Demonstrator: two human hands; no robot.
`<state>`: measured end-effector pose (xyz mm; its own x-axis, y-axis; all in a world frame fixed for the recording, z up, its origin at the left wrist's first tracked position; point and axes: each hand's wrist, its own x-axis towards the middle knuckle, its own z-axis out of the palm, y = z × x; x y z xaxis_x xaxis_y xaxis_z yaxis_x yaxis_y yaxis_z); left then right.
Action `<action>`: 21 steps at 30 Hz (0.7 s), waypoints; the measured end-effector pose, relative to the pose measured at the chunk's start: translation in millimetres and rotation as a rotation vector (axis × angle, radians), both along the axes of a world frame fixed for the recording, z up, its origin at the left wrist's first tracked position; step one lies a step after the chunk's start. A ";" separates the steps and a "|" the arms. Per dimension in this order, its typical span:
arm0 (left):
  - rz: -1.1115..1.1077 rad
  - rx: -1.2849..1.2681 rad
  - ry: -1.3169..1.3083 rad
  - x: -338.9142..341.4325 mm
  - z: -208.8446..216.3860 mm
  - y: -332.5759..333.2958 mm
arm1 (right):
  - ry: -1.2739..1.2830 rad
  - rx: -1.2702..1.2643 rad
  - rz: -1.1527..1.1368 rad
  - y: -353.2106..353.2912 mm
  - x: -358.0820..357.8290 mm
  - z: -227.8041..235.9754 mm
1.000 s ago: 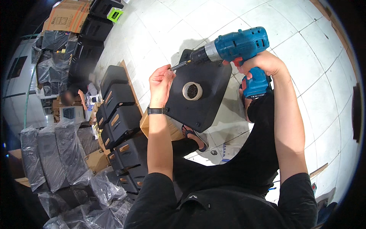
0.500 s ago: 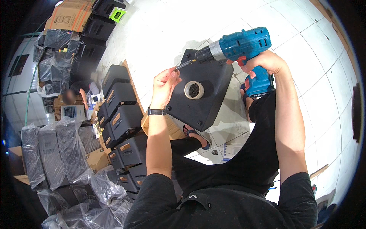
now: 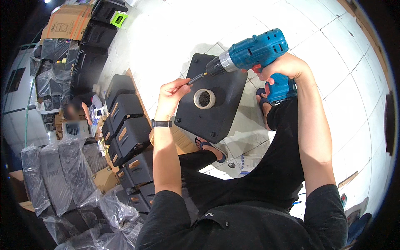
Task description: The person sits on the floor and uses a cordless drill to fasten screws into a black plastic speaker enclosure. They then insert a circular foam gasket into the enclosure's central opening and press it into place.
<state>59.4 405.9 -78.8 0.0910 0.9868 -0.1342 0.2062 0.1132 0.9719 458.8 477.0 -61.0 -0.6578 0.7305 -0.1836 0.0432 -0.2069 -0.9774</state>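
Observation:
My right hand [image 3: 287, 68] is wrapped around the grip of a teal cordless drill [image 3: 257, 48], index finger by its red trigger. The drill points left, and a short brass-coloured piece shows at its chuck. My left hand [image 3: 171, 92] pinches the near end of a slim grey metal driver bit [image 3: 196, 78]. That bit lies in line with the chuck; whether it is seated there I cannot tell. Below them a black box-like cabinet [image 3: 225, 112] stands on the floor. On top of it sits a small pale round tub [image 3: 213, 100] filled with dark screws [image 3: 204, 99].
Black cabinets [image 3: 127, 106] are stacked to my left, and others wrapped in clear plastic [image 3: 79, 166] stand beyond. A cardboard box [image 3: 66, 23] and a green stool [image 3: 118, 19] are at the far left. Another person [image 3: 85, 108] bends there. My sandalled feet flank the cabinet.
The view has shifted slightly, so most things sit a little further left. Both hands still hold the drill and the bit, close together; the bit is a bit nearer level with the chuck.

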 end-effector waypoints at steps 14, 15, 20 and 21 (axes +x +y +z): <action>-0.016 0.005 -0.064 -4.4 -0.5 3.9 | -0.122 0.010 -0.004 -9.6 4.9 9.3; -0.015 -0.019 -0.070 -3.8 0.8 2.6 | -0.153 0.038 0.000 -11.7 6.5 7.8; -0.013 -0.226 -0.276 -5.6 -2.7 3.8 | -0.244 0.243 -0.002 -20.8 17.0 -2.3; 0.003 -0.258 -0.322 -0.3 -9.5 2.8 | -0.222 0.244 -0.001 -21.0 18.8 -4.9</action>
